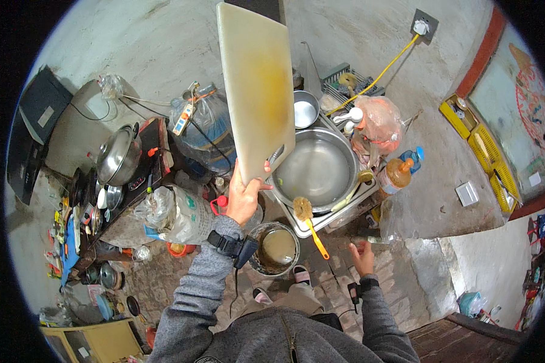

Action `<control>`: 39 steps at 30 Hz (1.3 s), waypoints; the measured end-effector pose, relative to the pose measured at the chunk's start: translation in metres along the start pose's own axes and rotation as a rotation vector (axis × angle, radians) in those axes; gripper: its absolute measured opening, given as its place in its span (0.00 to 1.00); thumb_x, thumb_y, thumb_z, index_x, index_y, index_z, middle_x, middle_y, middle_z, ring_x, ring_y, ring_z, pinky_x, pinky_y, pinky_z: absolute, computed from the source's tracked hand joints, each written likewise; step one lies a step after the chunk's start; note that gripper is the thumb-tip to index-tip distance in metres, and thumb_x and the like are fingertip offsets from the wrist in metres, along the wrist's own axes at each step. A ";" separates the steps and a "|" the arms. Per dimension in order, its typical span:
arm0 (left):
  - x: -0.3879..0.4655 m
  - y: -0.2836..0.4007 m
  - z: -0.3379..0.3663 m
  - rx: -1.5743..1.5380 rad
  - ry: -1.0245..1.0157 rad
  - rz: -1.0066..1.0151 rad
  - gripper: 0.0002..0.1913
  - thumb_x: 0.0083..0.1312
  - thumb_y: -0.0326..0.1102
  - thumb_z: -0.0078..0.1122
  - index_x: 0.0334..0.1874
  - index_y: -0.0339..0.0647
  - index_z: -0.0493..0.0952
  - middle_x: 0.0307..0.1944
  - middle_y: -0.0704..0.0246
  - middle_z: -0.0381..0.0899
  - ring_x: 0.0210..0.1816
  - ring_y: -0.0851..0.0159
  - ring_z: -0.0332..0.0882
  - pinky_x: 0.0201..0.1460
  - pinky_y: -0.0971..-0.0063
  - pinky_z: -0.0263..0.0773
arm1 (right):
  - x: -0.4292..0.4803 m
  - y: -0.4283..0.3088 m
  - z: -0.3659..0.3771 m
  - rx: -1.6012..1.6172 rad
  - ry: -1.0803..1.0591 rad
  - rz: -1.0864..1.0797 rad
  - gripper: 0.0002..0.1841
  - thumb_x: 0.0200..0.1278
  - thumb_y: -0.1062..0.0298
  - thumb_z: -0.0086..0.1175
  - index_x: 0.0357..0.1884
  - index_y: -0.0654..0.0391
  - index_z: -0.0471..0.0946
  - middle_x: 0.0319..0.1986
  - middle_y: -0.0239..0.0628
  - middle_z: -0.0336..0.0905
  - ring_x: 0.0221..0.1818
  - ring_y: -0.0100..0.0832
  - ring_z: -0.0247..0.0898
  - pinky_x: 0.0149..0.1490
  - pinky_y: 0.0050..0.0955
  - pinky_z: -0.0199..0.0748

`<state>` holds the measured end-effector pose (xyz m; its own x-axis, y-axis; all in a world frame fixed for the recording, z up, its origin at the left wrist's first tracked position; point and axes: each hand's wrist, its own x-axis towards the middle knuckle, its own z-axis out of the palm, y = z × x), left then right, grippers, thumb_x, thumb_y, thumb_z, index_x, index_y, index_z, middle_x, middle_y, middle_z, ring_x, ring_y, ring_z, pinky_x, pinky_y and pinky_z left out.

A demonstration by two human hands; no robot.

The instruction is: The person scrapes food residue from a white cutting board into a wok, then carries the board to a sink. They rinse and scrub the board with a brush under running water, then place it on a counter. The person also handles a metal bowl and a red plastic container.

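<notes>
My left hand (246, 195) grips a white plastic cutting board (259, 90) at its lower end, beside the handle slot. The board stands nearly upright and bears a yellow stain. My right hand (362, 257) hangs at the lower right, fingers partly bent, with nothing seen in it. Between the hands, a scrub brush with an orange handle (317, 239) rests its bristles on the sink's edge (303, 230). A large metal basin (318, 168) of water sits in the sink, right of the board. Behind it is a smaller metal bowl (305, 110).
A bucket of cloudy water (278, 247) stands on the floor before my feet. Right of the basin are an orange bottle (396, 176) and a pink plastic bag (378, 122). At left, a lidded metal pot (119, 154) stands on a cluttered table. A yellow cable (383, 71) runs to a wall socket.
</notes>
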<state>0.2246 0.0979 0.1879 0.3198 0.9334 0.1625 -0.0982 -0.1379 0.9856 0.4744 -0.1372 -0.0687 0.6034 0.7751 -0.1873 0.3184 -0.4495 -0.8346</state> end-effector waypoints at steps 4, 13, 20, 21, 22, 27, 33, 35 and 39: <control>-0.002 -0.002 -0.004 -0.022 -0.001 0.043 0.21 0.62 0.21 0.40 0.59 0.39 0.61 0.50 0.66 0.71 0.51 0.70 0.71 0.41 0.72 0.78 | -0.004 0.002 -0.016 0.028 0.071 -0.043 0.26 0.58 0.49 0.60 0.42 0.64 0.70 0.26 0.43 0.76 0.28 0.37 0.73 0.34 0.35 0.71; -0.037 -0.006 -0.043 -0.034 0.049 0.081 0.26 0.62 0.20 0.38 0.65 0.37 0.58 0.52 0.64 0.71 0.51 0.69 0.72 0.43 0.75 0.77 | -0.009 -0.071 -0.006 0.038 -0.016 -0.209 0.18 0.59 0.59 0.60 0.37 0.65 0.72 0.28 0.43 0.75 0.31 0.34 0.72 0.38 0.33 0.70; -0.091 -0.003 -0.105 -0.054 0.055 0.158 0.33 0.63 0.25 0.41 0.73 0.44 0.49 0.52 0.64 0.71 0.49 0.68 0.71 0.42 0.74 0.75 | -0.026 -0.121 0.036 0.017 -0.155 -0.436 0.10 0.59 0.70 0.58 0.34 0.65 0.70 0.24 0.38 0.69 0.28 0.31 0.64 0.37 0.31 0.66; -0.103 0.000 -0.119 0.024 0.071 0.150 0.35 0.61 0.25 0.40 0.73 0.44 0.47 0.51 0.66 0.71 0.48 0.68 0.70 0.43 0.74 0.74 | -0.032 -0.130 0.042 0.043 -0.195 -0.415 0.10 0.58 0.71 0.58 0.32 0.65 0.69 0.24 0.38 0.69 0.28 0.31 0.64 0.36 0.31 0.66; -0.117 0.004 -0.132 -0.091 0.091 0.143 0.36 0.59 0.24 0.40 0.73 0.44 0.47 0.51 0.67 0.71 0.48 0.69 0.70 0.43 0.75 0.73 | -0.040 -0.141 0.051 -0.037 -0.185 -0.441 0.10 0.59 0.70 0.58 0.31 0.64 0.69 0.23 0.38 0.69 0.27 0.31 0.64 0.36 0.32 0.66; -0.207 0.020 -0.234 -0.066 0.137 0.099 0.35 0.61 0.23 0.39 0.73 0.43 0.46 0.51 0.67 0.71 0.47 0.68 0.71 0.45 0.75 0.73 | -0.109 -0.208 0.109 -0.183 -0.192 -0.625 0.14 0.61 0.58 0.57 0.36 0.60 0.73 0.26 0.35 0.71 0.29 0.30 0.63 0.38 0.31 0.66; -0.352 0.028 -0.383 0.207 0.364 0.071 0.34 0.64 0.24 0.43 0.73 0.45 0.46 0.55 0.64 0.71 0.49 0.66 0.73 0.50 0.73 0.72 | -0.217 -0.280 0.216 -0.375 -0.510 -0.498 0.17 0.59 0.50 0.58 0.36 0.56 0.76 0.33 0.47 0.78 0.38 0.37 0.74 0.50 0.42 0.69; -0.401 0.027 -0.422 0.172 0.508 -0.043 0.33 0.63 0.23 0.43 0.72 0.45 0.49 0.54 0.64 0.71 0.51 0.66 0.72 0.49 0.72 0.74 | -0.244 -0.298 0.257 -0.306 -0.542 -0.597 0.16 0.58 0.61 0.61 0.28 0.63 0.69 0.20 0.39 0.69 0.23 0.33 0.66 0.33 0.34 0.66; -0.491 0.021 -0.487 -0.052 0.811 -0.184 0.31 0.59 0.20 0.42 0.68 0.43 0.56 0.52 0.65 0.72 0.53 0.64 0.71 0.45 0.69 0.78 | -0.278 -0.329 0.327 -0.332 -0.632 -0.732 0.15 0.55 0.62 0.63 0.28 0.64 0.71 0.19 0.41 0.72 0.22 0.35 0.69 0.32 0.35 0.68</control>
<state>-0.3939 -0.2023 0.1055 -0.4415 0.8911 -0.1051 -0.1609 0.0366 0.9863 -0.0371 -0.0596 0.0892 -0.2860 0.9582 -0.0081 0.6982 0.2026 -0.6866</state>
